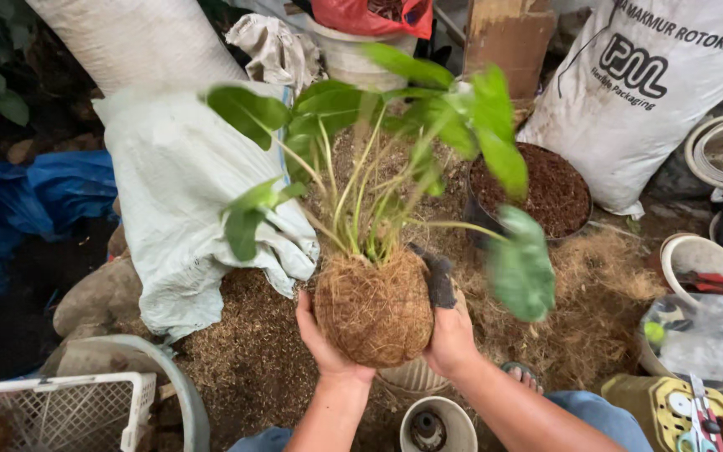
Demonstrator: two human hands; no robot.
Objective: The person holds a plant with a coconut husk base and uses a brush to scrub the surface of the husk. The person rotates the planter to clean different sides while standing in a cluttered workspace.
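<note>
Two hands cup a fibre-wrapped plant ball [375, 308] in the head view, the only one we have, and we hold it up over the ground strewn with brown coconut fibre [244, 351]. Our left hand [321, 335] presses its open palm and curled fingers against the ball's left side, and our right hand [449, 333] clasps the right side, the thumb in a dark fingertip cover [438, 276] lying along the upper edge of the fibre. Both hands touch the ball and squeeze it between them. From the top of the ball rise thin pale stems [361, 201] carrying broad green leaves [495, 125], some blurred. Just below the ball stands a ribbed pale pot [412, 378], and nearer the bottom edge a round white pot [437, 423] with something dark in it. Behind the plant sits a black pot of reddish-brown husk [550, 188], and to its right leans a large white printed sack [654, 92]. A crumpled white sack [182, 192] lies at the left of the fibre heap, with a blue tarp [35, 188] beyond it. A white plastic crate [60, 410] fills the lower left corner, and a clear plastic bag [705, 322] lies at the right edge.
</note>
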